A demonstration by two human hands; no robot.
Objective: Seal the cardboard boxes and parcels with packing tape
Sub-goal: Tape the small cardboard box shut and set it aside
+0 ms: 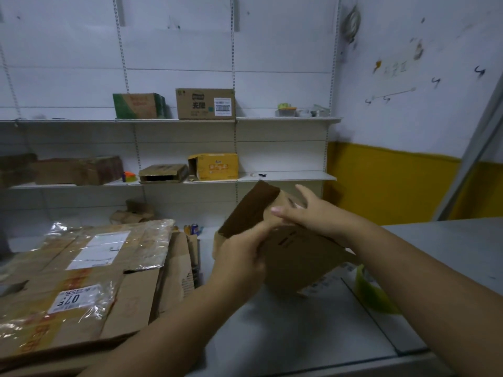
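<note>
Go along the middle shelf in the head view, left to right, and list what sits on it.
worn brown boxes → small orange and purple item → flat open box → yellow box → small dark bits

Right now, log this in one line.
left hand: grips box | right hand: rests on its top | flap: raised | status: unsealed
</note>
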